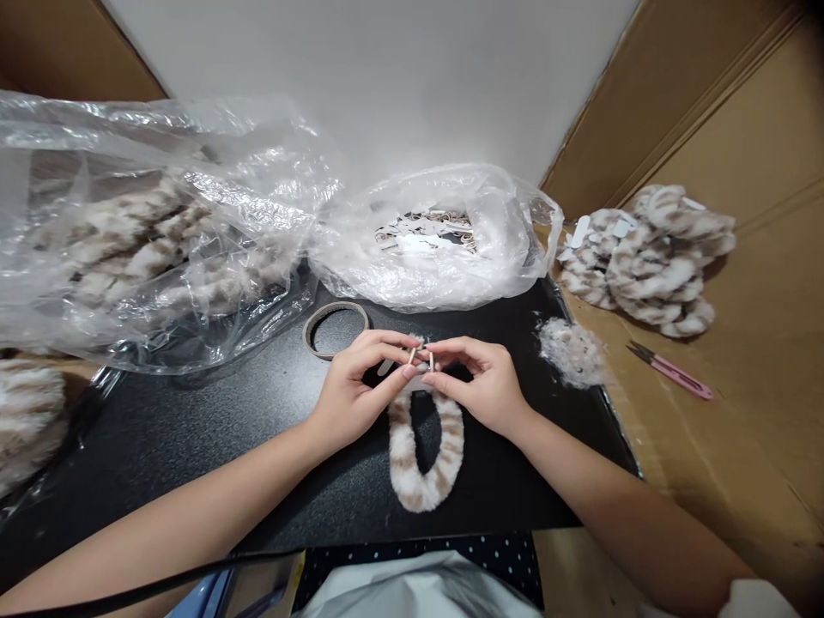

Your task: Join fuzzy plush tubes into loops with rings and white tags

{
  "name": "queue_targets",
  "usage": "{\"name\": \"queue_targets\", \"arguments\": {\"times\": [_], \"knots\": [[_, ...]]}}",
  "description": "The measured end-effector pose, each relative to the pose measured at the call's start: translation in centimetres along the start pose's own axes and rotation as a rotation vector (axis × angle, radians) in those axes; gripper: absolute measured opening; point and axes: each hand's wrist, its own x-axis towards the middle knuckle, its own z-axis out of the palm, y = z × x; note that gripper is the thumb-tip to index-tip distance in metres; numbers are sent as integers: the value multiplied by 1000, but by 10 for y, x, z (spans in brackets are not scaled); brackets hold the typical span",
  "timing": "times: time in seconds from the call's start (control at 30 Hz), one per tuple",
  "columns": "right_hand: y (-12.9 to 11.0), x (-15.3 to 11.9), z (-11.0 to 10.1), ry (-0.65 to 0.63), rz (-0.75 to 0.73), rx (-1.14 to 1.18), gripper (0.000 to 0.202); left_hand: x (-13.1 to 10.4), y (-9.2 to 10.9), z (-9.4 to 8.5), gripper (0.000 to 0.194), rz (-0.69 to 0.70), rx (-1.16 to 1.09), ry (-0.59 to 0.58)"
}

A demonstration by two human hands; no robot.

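A fluffy white-and-brown striped strap point(426, 491) lies in a U-shaped loop on the black tabletop, its curve towards me. At its far ends, my left hand point(368, 378) pinches one small metal fitting between thumb and fingertips. Facing it, my right hand point(477, 382) is closed in a pinch on another small metal fitting point(431, 360). The fingertips of both hands nearly meet, and they partly hide the fittings and the strap ends. A pale flat piece shows just below the fingers; I cannot tell exactly what it is.
Behind my hands sits a clear plastic bag point(444, 287) of small metal parts and white tags. Left is a larger bag point(257, 330) of furry straps. A tape roll point(307, 330), fluff clump point(572, 352), strap pile point(669, 257) and pink-handled snips point(679, 374) lie around.
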Motion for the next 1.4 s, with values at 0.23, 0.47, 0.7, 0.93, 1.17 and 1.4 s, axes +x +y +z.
{"name": "queue_targets", "arguments": {"times": [0.23,0.47,0.7,0.93,1.17,1.4], "knots": [[-3,0,0,-19,-55,-28,23,-1,0,3,16,-170,-271,-21],[-5,-3,2,-12,-133,-31,33,0,-3,5,22,-225,-376,-60],[-2,-4,2,-10,-299,-239,22,2,-2,4,18,-78,-265,-75],[-9,-1,3,74,-396,-329,12,0,-3,3,4,-77,-158,-66],[-10,-1,4,53,-372,-293,10,-1,-2,3,4,-34,-74,-80],[-6,-1,2,6,-325,-310,9,0,0,4,7,-114,-154,-102]]}}
